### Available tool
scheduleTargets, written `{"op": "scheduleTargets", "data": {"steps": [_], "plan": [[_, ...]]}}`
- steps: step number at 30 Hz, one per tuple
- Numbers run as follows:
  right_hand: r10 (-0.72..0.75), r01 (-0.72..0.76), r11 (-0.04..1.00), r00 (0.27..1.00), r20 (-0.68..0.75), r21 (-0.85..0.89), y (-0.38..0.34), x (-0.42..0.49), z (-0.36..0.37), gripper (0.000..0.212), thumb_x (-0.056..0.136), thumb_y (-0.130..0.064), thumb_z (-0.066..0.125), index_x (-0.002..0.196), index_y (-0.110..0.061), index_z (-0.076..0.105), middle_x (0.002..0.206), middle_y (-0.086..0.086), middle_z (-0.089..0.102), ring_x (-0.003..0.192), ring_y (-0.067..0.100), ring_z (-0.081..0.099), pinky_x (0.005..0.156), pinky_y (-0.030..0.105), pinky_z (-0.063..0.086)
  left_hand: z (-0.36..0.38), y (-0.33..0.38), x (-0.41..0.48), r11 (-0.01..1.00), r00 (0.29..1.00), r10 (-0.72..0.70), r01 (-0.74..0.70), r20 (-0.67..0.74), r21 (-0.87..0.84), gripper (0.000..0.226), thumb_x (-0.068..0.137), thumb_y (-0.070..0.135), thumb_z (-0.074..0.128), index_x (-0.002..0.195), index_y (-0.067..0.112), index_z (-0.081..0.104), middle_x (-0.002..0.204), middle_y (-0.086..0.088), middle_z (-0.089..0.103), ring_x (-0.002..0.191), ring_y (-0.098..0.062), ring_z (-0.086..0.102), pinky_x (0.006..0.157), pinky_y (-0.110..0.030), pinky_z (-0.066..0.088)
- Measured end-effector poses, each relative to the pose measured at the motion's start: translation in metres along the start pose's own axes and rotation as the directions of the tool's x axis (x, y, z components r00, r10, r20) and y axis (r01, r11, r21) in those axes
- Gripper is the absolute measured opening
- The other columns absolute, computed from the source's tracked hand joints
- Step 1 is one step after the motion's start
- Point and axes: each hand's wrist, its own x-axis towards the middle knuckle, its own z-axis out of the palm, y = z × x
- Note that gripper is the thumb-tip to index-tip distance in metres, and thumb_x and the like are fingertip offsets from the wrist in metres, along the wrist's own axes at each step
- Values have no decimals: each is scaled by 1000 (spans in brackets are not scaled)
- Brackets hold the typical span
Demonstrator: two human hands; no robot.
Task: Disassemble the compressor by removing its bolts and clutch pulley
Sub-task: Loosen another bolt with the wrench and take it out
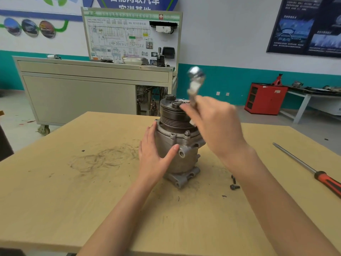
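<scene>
- One compressor stands upright on its mounting foot near the middle of the table, pulley end up.
- I judge it heavy and rigid: a cast metal body that will not flex. It looks grimy enough to slip, and top-heavy with the pulley on. I would hold it low round the barrel, where it is braced now, and not by the pulley, which may turn.
- The body is dull grey metal, with a flange under the top, a round port on the front and lugs at the base. The pulley is dark and grooved, with a hub plate on top.
- At least one bolt sits in the flange at the front.
- The left hand presses flat against the body's left side, fingers straight, thumb laid across the front.
- The right hand is curled tight round the handle of a wrench. The wrench is blurred, and its head is raised above the pulley, clear of any bolt.
- Two loose bolts lie on the table just right of the base.
- A red-handled screwdriver lies well apart, at the far right.
</scene>
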Motion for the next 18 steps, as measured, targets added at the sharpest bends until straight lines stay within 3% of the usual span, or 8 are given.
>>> {"op": "scheduleTargets", "data": {"steps": [2,5,8,10,15,18], "plan": [[-56,68,990,994,93,-127,-12,-3,4,27,91,-26,58,78,-3,65,63,10,63,49,26,61,44,30,48,0,0,0,1000,1000,3,-3,-5,6,82,72,71,48,142,44,12,155,10,25,145,-12,20,115,-53,22],[-107,132,962,988,113,-239,-23,-10,9,16,75,-15,78,73,-7,64,60,6,58,46,21,59,38,23,40,2,-3,0,1000,1000,-8,8,2,20,83,72,70,48,143,42,17,155,8,26,144,-13,21,115,-52,22],[-148,178,943,981,123,-283,-34,-13,14,9,72,-7,72,70,-9,64,60,5,56,45,18,56,36,19,35,3,-3,1,999,999,-52,52,7,14,87,71,65,51,143,20,33,145,-2,41,136,-21,36,111,-54,28],[-158,196,936,976,148,-292,-40,-17,16,3,73,-7,66,72,-9,66,61,4,57,46,16,56,35,19,36,3,-3,3,997,997,-74,73,18,4,84,71,63,49,140,16,39,138,-7,48,131,-26,42,106,-57,34],[-143,191,938,974,178,-291,-46,-26,21,11,74,-1,70,84,-4,70,66,9,60,50,18,59,38,23,44,4,-6,8,996,995,-65,61,81,61,78,80,56,47,149,35,16,143,-1,48,134,-26,41,105,-56,35],[-98,134,959,983,154,-248,-46,-26,21,7,75,1,63,78,-4,67,66,10,58,49,19,58,36,23,41,4,-5,7,997,996,-62,59,65,42,80,78,58,48,148,35,18,145,-1,46,137,-24,38,107,-56,34]]}}
